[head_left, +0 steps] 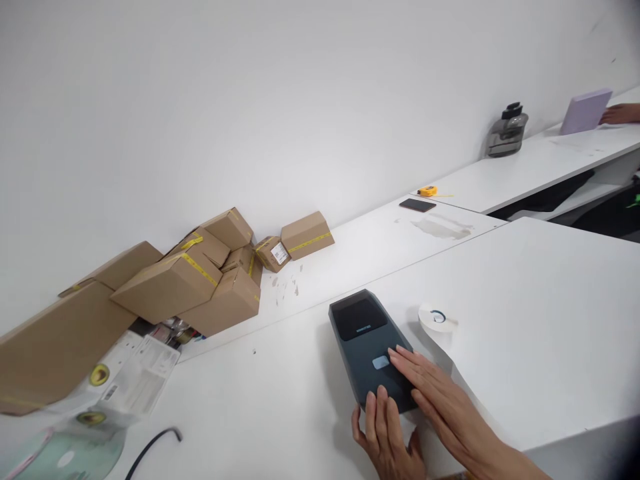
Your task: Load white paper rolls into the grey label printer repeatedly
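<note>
A dark blue-grey box-shaped device (353,357) with a black panel and a small light-blue label lies on the white table (260,407). My left hand (387,437) rests on its near end, fingers stretched over the edge. From the right, my right hand (435,387) lies flat across the top, fingertips beside the label. Neither hand is wrapped around the device. Just right of it is a roll of white tape or labels (436,319), with a strip trailing toward my right wrist.
Cardboard boxes (170,283) are piled at the left against the wall, near clear packaging (140,373). Farther back are a phone (417,205), a yellow tape measure (427,191) and a dark bottle (507,133). Another person's hand (620,114) touches a purple box (585,112).
</note>
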Demonstrator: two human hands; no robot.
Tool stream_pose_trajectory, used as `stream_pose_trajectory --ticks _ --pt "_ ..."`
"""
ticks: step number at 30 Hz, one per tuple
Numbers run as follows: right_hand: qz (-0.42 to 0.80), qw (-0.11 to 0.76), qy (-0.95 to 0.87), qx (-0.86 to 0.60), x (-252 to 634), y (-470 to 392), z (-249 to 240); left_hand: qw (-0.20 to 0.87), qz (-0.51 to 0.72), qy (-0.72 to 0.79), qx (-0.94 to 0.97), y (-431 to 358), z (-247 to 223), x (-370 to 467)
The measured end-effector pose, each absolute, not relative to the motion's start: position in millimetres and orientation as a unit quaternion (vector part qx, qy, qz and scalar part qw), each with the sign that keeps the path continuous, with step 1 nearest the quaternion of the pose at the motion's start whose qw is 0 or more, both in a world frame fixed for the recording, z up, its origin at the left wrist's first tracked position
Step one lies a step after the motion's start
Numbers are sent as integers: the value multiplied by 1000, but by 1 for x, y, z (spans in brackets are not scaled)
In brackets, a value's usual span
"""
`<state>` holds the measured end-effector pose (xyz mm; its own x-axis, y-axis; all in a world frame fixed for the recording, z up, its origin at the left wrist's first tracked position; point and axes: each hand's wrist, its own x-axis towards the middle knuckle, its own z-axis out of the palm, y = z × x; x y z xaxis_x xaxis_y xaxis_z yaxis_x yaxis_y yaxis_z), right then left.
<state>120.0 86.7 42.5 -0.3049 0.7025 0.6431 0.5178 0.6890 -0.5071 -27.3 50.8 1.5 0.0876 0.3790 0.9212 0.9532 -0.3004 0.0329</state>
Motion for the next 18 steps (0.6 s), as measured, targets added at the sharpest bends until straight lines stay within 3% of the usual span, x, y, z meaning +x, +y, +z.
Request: stream_pose_trajectory --ticks 5,12,18 --pt "100 473 -794 -368 117 88 41 324 -444 -496 -672 49 7 -29" --pt "234 493 -723 -424 126 77 55 300 -483 -510 -645 30 27 -35" --pt "190 508 -737 -404 128 78 53 307 -510 -513 -619 29 25 -23"
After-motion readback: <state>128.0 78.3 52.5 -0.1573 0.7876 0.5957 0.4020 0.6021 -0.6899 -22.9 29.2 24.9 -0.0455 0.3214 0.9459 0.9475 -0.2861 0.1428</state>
